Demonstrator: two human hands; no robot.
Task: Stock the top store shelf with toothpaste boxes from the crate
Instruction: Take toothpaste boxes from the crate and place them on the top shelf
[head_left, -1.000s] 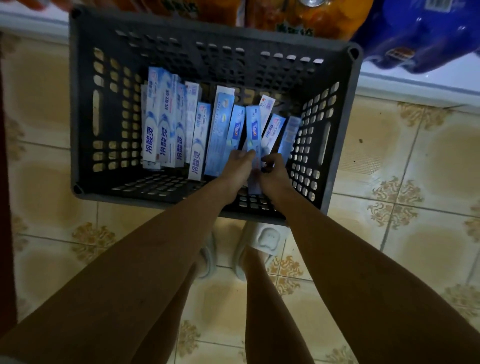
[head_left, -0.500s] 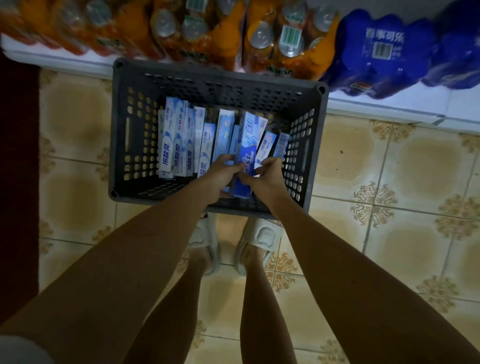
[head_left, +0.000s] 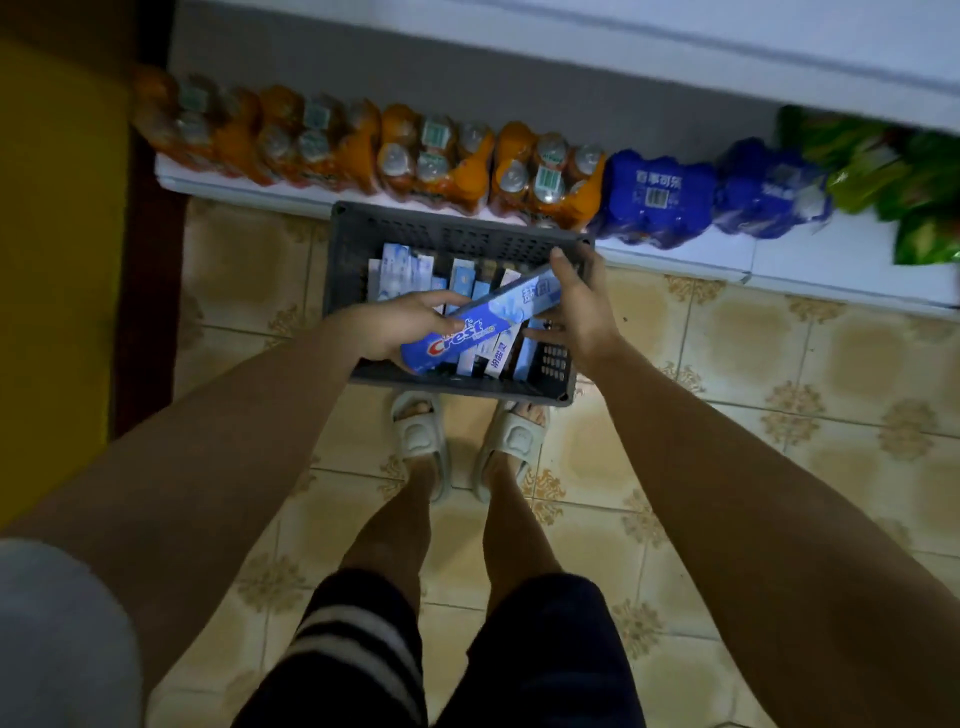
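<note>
A dark grey plastic crate stands on the tiled floor just in front of my feet, with several blue-and-white toothpaste boxes standing upright inside. Above the crate I hold a blue Crest toothpaste box lying slantwise. My left hand grips its lower left end from underneath. My right hand holds its upper right end, fingers wrapped around the far side. A second light box shows just beneath the Crest box; who holds it I cannot tell.
A low white shelf runs along behind the crate, carrying shrink-wrapped packs of orange soda bottles, blue bottle packs and green packets. A yellow and dark red surface borders the left. My sandalled feet stand close to the crate.
Both hands have lifted the blue Crest box up out of the crate and turned it slantwise. My head has risen, so the crate looks smaller and more shelf shows.
</note>
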